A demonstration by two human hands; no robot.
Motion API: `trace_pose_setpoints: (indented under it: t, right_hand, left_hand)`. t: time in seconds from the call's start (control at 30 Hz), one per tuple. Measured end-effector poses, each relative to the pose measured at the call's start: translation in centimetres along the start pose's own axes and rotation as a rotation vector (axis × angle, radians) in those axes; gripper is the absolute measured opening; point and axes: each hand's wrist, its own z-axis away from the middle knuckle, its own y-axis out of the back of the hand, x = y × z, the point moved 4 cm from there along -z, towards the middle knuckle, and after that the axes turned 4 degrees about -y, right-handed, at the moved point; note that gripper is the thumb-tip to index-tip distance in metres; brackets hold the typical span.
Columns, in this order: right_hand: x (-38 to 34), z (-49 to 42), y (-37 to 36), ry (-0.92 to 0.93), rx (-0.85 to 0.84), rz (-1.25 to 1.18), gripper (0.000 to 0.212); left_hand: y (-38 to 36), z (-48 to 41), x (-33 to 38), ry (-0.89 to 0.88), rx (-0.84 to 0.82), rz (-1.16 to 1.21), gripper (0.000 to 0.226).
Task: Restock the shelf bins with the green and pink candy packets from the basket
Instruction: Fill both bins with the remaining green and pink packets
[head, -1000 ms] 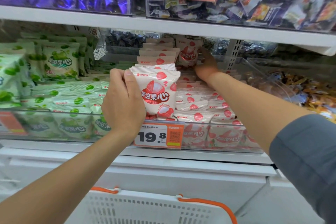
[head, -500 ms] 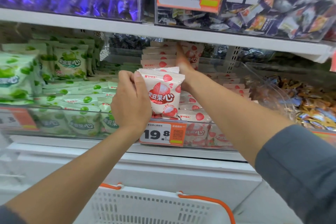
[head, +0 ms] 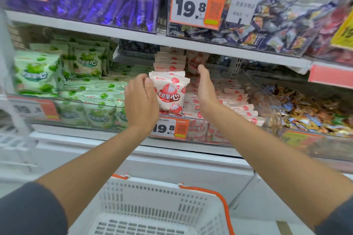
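1 pink packet (head: 170,93) | left hand (head: 141,102) holds it | right hand (head: 205,89) flat beside

Slate-grey left sleeve (head: 28,210) and right sleeve (head: 336,217) end near the elbows, while left hand (head: 141,101) and right hand (head: 207,89) are bare.

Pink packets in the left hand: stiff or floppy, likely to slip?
Probably light and fairly stiff: the left hand holds the pink packets upright by one edge. The glossy film looks slippery; several together may slide apart.

Head-worn camera faces the shelf bins (head: 198,131) closely, with the basket (head: 152,183) at bottom.
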Motion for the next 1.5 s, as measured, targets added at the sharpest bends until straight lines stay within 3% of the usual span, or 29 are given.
trace_pose_setpoints:
  t: [0.13,0.3,0.43,0.5,0.57,0.7,0.8,0.9,1.03,1.1,1.17,1.37,1.5]
  right_hand:
    - [0.9,3.3,-3.7,-0.075,-0.156,0.075,0.063]
    - [4.1,-2.6,-5.4,-0.077,-0.088,0.050,0.099]
    - [2.0,1.2,-4.9,-0.112,-0.062,0.070,0.090]
    - [1.6,2.2,-4.3,-0.073,0.001,0.107,0.078]
    - [2.0,2.5,-3.8,-0.005,0.053,0.175,0.080]
    - [2.3,3.0,-3.9,0.126,0.002,0.339,0.057]
    - [2.1,3.1,-3.6,0.148,0.022,0.381,0.070]
    - [1.2,4.4,-3.5,0.268,0.106,0.559,0.075]
    - [-0.7,6.7,-5.5,0.641,0.146,0.834,0.067]
    - [-1.2,6.1,-6.9,0.666,0.175,0.961,0.067]
    - [-1.3,4.8,-7.5,0.579,0.201,1.046,0.070]
    - [-1.0,3.9,-4.3,0.576,0.212,0.847,0.059]
    - [0.9,3.9,-3.6,0.394,0.162,0.593,0.056]
  left_hand:
    - [-0.5,0.8,0.8,-0.003,-0.103,0.006,0.061]
    - [-1.0,-1.2,0.4,0.196,-0.256,0.099,0.047]
    - [-1.6,-1.1,-1.1,0.210,-0.322,0.135,0.050]
    - [-0.4,-0.7,0.2,0.206,-0.326,0.138,0.053]
    - [0.3,-0.5,0.6,0.215,-0.317,0.098,0.061]
    - [0.4,-0.5,0.4,0.148,-0.358,0.005,0.061]
    - [0.8,-0.5,0.6,0.155,-0.426,0.002,0.063]
    - [2.0,-0.8,0.0,0.145,-0.387,-0.060,0.060]
    - [5.8,-1.9,-1.5,0.038,-0.220,-0.190,0.047]
    - [8.1,-2.9,-2.9,-0.020,-0.141,-0.276,0.042]
    - [9.8,-3.8,-4.7,-0.056,-0.108,-0.353,0.039]
    - [8.1,-2.5,-4.3,-0.182,-0.308,-0.247,0.036]
    - [4.1,-1.4,-1.0,-0.150,-0.444,-0.108,0.042]
